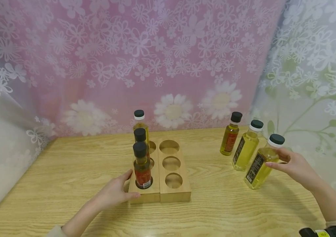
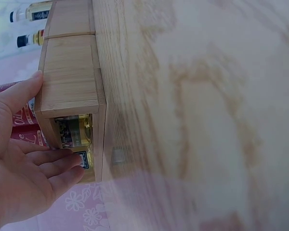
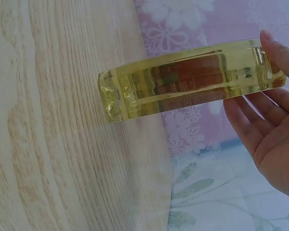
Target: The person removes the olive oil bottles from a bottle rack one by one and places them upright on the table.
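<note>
My left hand (image 1: 113, 192) rests against the near left corner of a wooden bottle rack (image 1: 174, 197). Its thumb lies at the front face and its fairly straight fingers touch the open left side, as the left wrist view shows. Three oil bottles stand in the rack's left row; the nearest bottle (image 1: 142, 174) has a red label and black cap. On the right, my right hand (image 1: 296, 166) holds a clear bottle of yellow oil (image 1: 258, 169) below its dark green cap, between thumb and fingers. Whether its base touches the table I cannot tell.
Behind the held bottle stand another yellow oil bottle (image 1: 246, 148) and a smaller red-labelled bottle (image 1: 229, 140). Three round holes (image 1: 171, 163) show in the rack's right row. A flowered curtain (image 1: 171, 65) hangs along the far edge of the wooden table (image 1: 209, 210).
</note>
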Demonstrator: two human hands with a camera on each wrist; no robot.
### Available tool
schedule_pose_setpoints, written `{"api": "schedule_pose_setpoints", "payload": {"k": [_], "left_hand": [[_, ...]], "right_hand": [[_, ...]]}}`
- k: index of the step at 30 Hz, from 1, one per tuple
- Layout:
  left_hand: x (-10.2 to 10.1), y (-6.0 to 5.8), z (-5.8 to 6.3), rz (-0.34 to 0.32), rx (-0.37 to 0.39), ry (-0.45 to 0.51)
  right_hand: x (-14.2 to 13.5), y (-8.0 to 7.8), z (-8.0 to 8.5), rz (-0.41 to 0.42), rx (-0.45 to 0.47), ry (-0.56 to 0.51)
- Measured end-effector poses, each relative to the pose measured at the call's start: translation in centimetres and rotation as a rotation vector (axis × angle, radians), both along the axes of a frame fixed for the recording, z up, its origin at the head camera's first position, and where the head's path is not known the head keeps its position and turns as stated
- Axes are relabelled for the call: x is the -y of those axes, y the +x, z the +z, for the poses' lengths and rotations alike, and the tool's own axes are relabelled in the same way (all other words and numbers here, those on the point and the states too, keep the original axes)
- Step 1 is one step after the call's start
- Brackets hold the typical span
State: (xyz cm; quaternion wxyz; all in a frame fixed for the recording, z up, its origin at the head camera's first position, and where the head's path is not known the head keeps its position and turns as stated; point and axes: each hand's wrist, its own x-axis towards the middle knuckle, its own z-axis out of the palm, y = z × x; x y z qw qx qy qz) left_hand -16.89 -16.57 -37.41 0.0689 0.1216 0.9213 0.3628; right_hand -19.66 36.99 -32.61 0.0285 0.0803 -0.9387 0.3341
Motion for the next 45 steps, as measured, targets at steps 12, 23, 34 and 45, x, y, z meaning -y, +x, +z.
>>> {"api": "schedule_pose_setpoints", "payload": {"k": [12,23,34,45], "left_hand": [[-0.1,-0.2,0.1,-0.005,-0.016,-0.001],[0.0,0.0,0.4,-0.011,-0.011,-0.004],[0.0,0.0,0.0,-0.013,-0.005,-0.008],[0.0,-0.1,0.0,-0.006,0.007,0.0]], "right_hand": [[-1.7,1.0,-0.1,0.038,-0.124,-0.152],[-2.3,4.1,1.4,0.143,-0.292,-0.285],[2.3,5.1,3.9,0.156,-0.35,-0.199],[8.3,2.8,6.6,0.262,-0.316,-0.308]]}}
